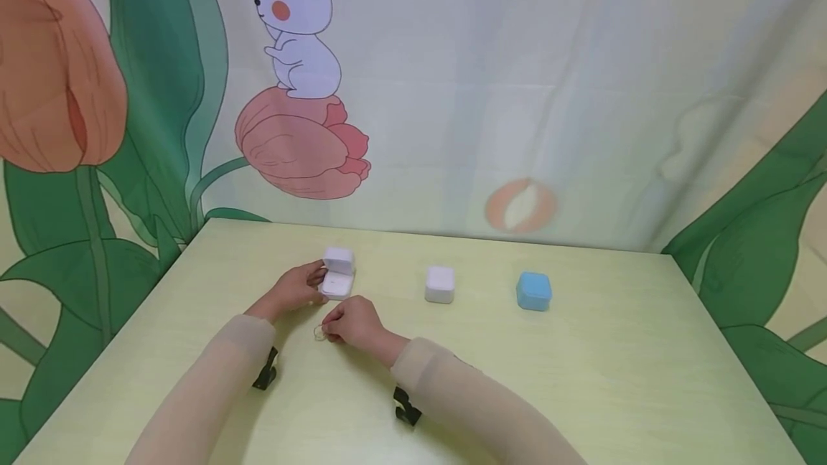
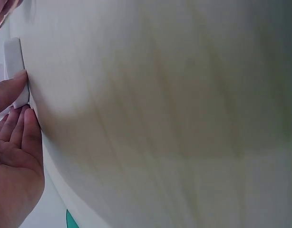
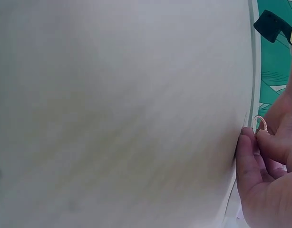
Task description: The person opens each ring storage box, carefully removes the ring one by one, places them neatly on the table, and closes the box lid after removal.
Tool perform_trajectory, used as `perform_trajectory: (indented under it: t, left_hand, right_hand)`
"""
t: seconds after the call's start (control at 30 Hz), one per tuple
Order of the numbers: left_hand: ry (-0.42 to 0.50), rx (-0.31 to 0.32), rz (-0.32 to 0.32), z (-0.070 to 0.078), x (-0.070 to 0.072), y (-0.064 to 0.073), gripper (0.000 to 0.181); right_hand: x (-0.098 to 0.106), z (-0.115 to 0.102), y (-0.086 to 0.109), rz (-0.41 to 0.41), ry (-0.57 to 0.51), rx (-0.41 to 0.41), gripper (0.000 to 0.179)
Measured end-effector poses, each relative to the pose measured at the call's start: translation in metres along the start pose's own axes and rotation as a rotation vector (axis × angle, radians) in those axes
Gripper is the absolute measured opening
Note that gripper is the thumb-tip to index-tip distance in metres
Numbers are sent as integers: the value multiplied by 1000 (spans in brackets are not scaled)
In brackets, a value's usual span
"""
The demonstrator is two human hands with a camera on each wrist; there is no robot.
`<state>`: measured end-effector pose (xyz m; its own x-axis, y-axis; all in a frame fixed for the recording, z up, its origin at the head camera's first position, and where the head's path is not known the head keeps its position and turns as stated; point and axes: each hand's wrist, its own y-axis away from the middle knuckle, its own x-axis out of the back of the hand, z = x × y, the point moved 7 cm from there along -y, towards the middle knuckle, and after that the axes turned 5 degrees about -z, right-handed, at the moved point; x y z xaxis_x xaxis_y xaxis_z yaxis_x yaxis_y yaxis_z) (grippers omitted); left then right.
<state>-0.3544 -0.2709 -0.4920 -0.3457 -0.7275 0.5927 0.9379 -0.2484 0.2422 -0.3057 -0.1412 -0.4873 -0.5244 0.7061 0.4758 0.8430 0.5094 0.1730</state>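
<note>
Box (image 1: pixel 337 286), white and open, sat on the table (image 1: pixel 614 379), its side held by the left hand (image 1: pixel 298 288). Close by, the right hand (image 1: pixel 355 321) pinched a thin loop (image 3: pixel 262 119) with thumb and fingers.

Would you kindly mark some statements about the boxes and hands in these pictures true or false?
1. The left hand holds the open white box. True.
2. In the head view, the closed white box stands between the open white box and the blue box. True.
3. The right hand rests on the blue box. False: it pinches a thin hoop.
4. The blue box has its lid raised. False: it is closed.
</note>
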Motion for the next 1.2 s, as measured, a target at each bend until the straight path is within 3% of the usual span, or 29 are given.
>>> perform_trajectory:
  t: [0.43, 0.73, 1.2]
  left_hand:
    - [-3, 16, 3, -4, 0, -4, 90]
    - [7, 7, 2, -2, 1, -1, 90]
    - [9, 9, 5, -2, 1, -1, 90]
  right_hand:
    - [-2, -2, -2, -7, 83, 16, 10]
    - [-2, -6, -4, 13, 210, 41, 14]
    - [-1, -3, -14, 16, 179, -8, 22]
